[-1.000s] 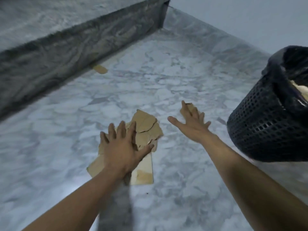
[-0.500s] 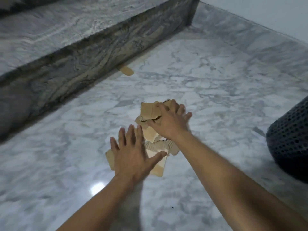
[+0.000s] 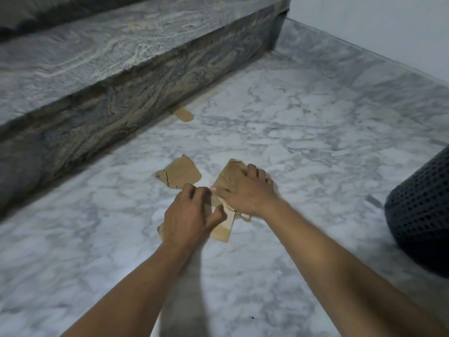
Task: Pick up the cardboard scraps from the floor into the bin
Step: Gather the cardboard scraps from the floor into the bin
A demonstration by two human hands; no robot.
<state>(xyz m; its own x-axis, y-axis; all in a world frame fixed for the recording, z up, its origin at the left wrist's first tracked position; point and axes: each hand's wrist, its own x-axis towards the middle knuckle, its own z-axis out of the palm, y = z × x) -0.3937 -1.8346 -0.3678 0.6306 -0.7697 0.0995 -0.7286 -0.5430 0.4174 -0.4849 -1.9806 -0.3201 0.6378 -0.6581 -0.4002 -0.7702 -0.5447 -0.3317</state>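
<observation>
1. Cardboard scraps [image 3: 222,231] lay heaped on the floor under both hands. Half a second earlier they formed one stack; now a loose scrap [image 3: 179,173] lay apart, just left of the heap.
2. The left hand, flat and spread before, had curled its fingers.
3. The floor [image 3: 303,147] was pale veined marble. A darker marble step [image 3: 126,76] ran along the left, with a small scrap [image 3: 183,114] at its foot. A plain wall [image 3: 376,23] closed the far right corner.
4. The dark perforated bin [image 3: 422,205] stood at the right edge, well apart from the heap.
5. The left hand [image 3: 192,215] gripped the near scraps, fingers curled and thumb pressed against the cardboard.
6. The right hand [image 3: 245,190] lay on the far scrap with bent fingers; whether it pinched or only pressed could not be told.
</observation>
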